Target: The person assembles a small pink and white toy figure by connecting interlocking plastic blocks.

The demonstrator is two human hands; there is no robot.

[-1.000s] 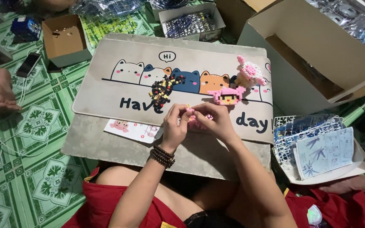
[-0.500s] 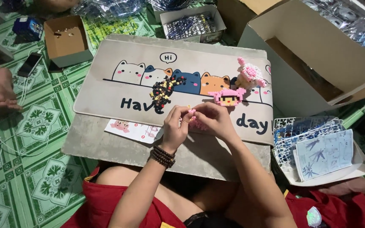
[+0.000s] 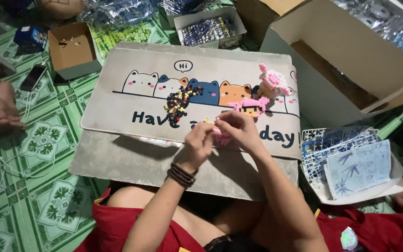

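Note:
My left hand (image 3: 199, 142) and my right hand (image 3: 237, 128) meet over a beige desk mat (image 3: 117, 107) printed with cartoon cats. Together they pinch a small pink block piece (image 3: 220, 136), mostly hidden by the fingers. A beaded bracelet sits on my left wrist. Just beyond my right hand stands a small pink block figure (image 3: 251, 107), and a taller pink and white block figure (image 3: 273, 82) stands behind it. A pile of loose dark, red and yellow blocks (image 3: 179, 103) lies on the mat left of my hands.
A large open cardboard box (image 3: 350, 60) stands at the right. A tray with plastic sheets and a blue leaflet (image 3: 357, 168) lies at lower right. A small brown box (image 3: 73, 50), a box of bagged parts (image 3: 209, 29) and another person's foot (image 3: 1, 107) are at the left and back.
My hands have shifted slightly nearer to me and closer together on the pink piece. The white paper under the mat's front edge is now mostly hidden.

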